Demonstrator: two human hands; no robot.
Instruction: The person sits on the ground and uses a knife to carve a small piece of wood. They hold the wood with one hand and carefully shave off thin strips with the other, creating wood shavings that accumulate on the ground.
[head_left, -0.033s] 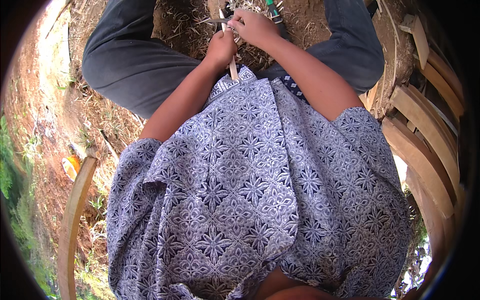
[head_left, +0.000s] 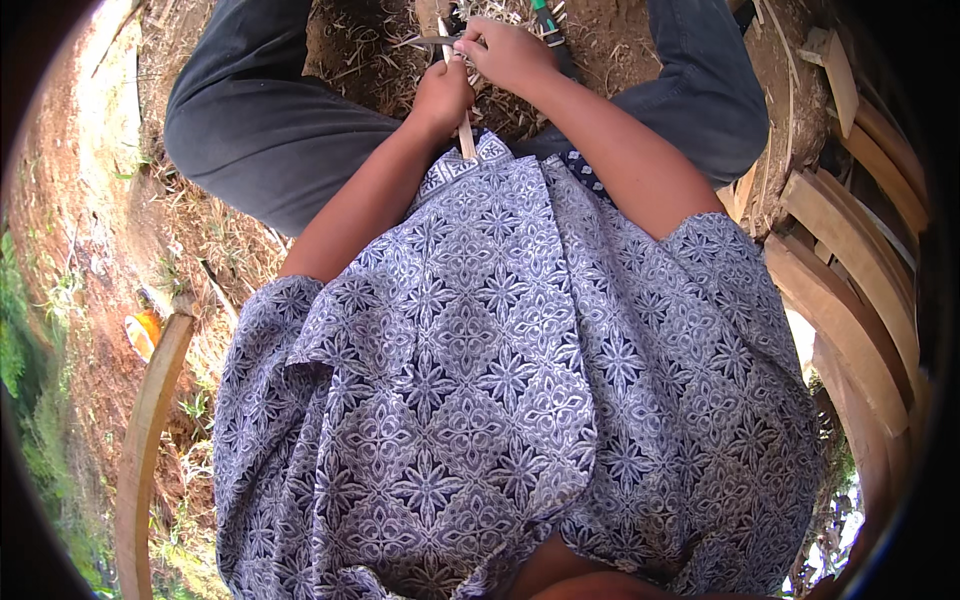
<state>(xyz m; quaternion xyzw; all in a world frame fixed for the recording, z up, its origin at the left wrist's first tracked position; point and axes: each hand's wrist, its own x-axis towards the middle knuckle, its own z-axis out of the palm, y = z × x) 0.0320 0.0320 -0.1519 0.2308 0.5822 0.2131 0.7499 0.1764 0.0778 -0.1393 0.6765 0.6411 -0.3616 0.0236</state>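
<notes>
My left hand (head_left: 443, 98) is closed round a slim, pale wooden stick (head_left: 467, 142). The stick's lower end rests against my patterned shirt (head_left: 470, 330), and its upper end points away from me. In my right hand (head_left: 510, 54), closed as well, is a knife (head_left: 430, 41). Its dark, pointed blade lies across the stick just above my left hand and sticks out to the left. The knife's handle is hidden by my right fingers. Both hands are close together between my bent legs.
A tool with a green and black handle (head_left: 545, 18) lies beyond my right hand, among wood shavings (head_left: 385, 70) on brown soil. Several wooden boards (head_left: 850, 250) are stacked at the right. A wooden beam (head_left: 150, 440) and an orange object (head_left: 143, 333) are at the left.
</notes>
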